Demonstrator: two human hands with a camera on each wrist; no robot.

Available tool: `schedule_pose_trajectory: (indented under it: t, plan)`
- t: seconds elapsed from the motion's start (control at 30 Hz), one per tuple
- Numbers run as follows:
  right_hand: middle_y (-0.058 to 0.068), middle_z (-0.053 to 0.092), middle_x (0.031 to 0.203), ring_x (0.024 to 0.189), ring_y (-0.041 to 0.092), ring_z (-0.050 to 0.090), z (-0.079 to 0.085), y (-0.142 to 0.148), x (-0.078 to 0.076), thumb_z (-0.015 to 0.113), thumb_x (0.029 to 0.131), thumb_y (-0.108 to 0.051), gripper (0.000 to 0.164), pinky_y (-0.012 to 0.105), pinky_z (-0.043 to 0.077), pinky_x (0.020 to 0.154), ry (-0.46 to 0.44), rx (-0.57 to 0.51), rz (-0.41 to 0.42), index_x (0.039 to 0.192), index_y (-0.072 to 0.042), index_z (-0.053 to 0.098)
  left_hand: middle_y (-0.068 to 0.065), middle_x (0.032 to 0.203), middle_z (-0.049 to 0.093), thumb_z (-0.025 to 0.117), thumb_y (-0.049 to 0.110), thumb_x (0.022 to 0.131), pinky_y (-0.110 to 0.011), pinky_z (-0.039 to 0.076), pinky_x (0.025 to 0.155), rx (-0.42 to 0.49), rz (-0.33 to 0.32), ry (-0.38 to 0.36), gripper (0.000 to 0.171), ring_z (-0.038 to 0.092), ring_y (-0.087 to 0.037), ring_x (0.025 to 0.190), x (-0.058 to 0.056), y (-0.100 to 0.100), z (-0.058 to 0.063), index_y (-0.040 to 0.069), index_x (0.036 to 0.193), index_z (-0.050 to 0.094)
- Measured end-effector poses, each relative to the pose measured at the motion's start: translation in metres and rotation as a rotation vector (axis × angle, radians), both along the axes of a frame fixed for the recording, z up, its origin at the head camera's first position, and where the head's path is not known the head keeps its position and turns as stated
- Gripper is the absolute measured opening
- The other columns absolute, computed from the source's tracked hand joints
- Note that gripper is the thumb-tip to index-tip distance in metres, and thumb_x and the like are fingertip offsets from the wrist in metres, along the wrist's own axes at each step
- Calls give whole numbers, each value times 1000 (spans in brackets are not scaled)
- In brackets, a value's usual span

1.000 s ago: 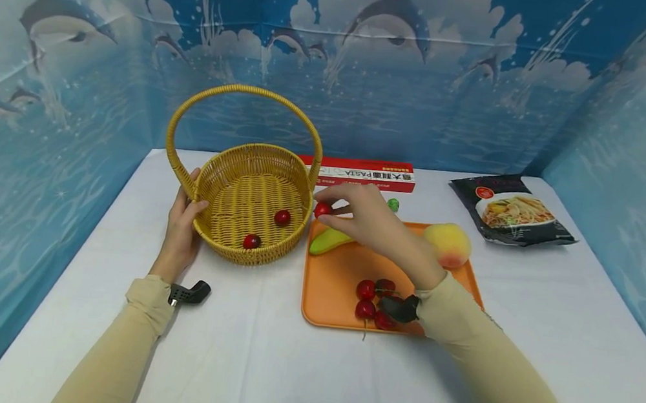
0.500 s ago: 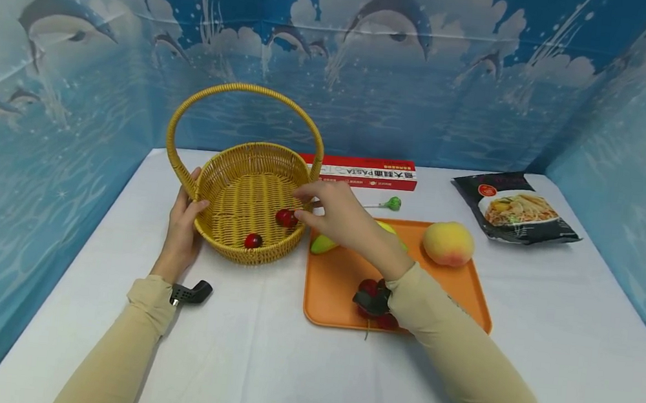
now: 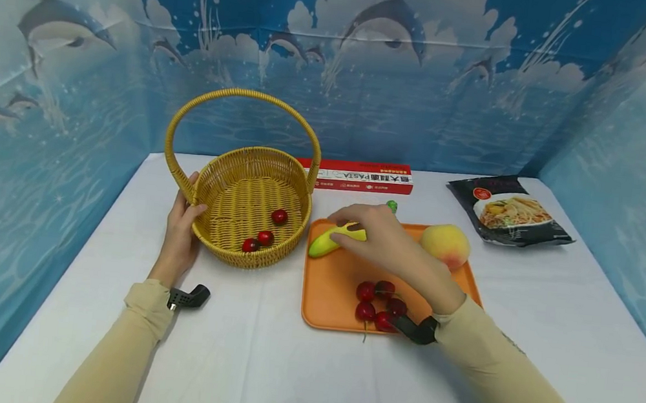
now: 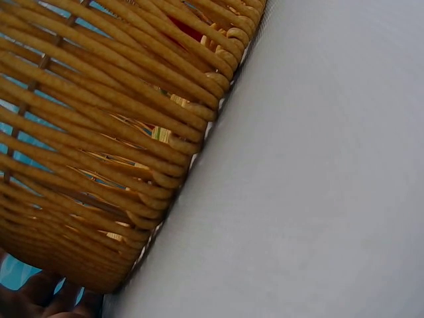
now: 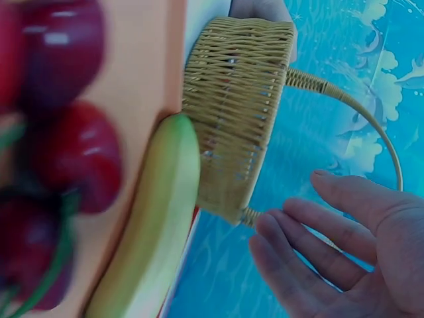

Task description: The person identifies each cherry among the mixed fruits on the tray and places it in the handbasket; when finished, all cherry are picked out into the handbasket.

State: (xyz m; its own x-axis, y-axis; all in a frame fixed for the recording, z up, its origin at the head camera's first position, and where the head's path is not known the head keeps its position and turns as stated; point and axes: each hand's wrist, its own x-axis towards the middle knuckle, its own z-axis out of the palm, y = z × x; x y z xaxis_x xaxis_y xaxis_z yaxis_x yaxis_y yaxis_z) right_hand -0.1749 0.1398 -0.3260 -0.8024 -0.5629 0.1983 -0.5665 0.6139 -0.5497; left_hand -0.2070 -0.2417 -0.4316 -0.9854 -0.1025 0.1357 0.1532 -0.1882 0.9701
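Observation:
A yellow wicker basket [image 3: 248,214] with a tall hoop handle stands at the left of the table, three red cherries [image 3: 265,238] inside. My left hand [image 3: 181,233] grips its left rim, thumb over the edge and fingers behind; the left wrist view shows the woven side [image 4: 99,132]. My right hand [image 3: 386,240] hovers over the orange tray [image 3: 328,299], fingers spread loosely with nothing between them. Beneath that hand lies a banana [image 3: 324,246], partly covered in the head view and plain in the right wrist view. Several cherries [image 3: 365,311] sit at the tray's near side.
A peach [image 3: 446,244] rests at the tray's right side. Behind stand a red pasta box [image 3: 363,177] and a small green-headed object [image 3: 392,205]. A black noodle packet [image 3: 511,211] lies at back right. Dolphin-print cloth walls enclose the white table.
My right hand carried a cherry left into the basket, released it, then moved back right over the tray. The basket now holds three cherries; my left hand stayed on its rim.

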Motion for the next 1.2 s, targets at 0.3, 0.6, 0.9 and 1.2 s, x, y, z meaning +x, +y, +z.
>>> schedule_pose_trajectory:
  t: [0.3, 0.6, 0.9, 1.2]
  plan:
    - [9, 76, 122, 110, 27, 72, -12, 37, 23, 78, 96, -23, 34, 50, 59, 97, -65, 47, -65, 127, -8, 75, 1, 172, 28, 43, 6, 107, -27, 39, 118, 11, -18, 17, 68, 34, -26, 154, -6, 3, 0, 35, 166, 31]
    - [2, 79, 108, 102, 19, 73, -31, 54, 28, 82, 93, -26, 36, 45, 61, 93, -123, 81, -23, 125, -10, 77, 1, 172, 27, 43, 7, 106, -27, 38, 120, -13, -18, 7, 68, 34, -25, 154, -6, 6, 2, 34, 167, 29]
    - [0, 77, 120, 110, 21, 70, -32, 60, 24, 84, 91, -30, 42, 45, 59, 98, -228, 133, 21, 129, -13, 75, -1, 172, 27, 42, 4, 106, -23, 42, 115, 12, -12, 17, 68, 33, -27, 153, -4, 1, 6, 35, 165, 33]
    - [0, 78, 116, 107, 21, 72, -35, 62, 23, 85, 90, -24, 36, 43, 60, 95, -282, 151, 50, 123, -13, 77, -1, 170, 30, 43, 5, 105, -23, 42, 114, 20, 2, -3, 68, 35, -25, 152, -1, 2, -2, 32, 167, 31]
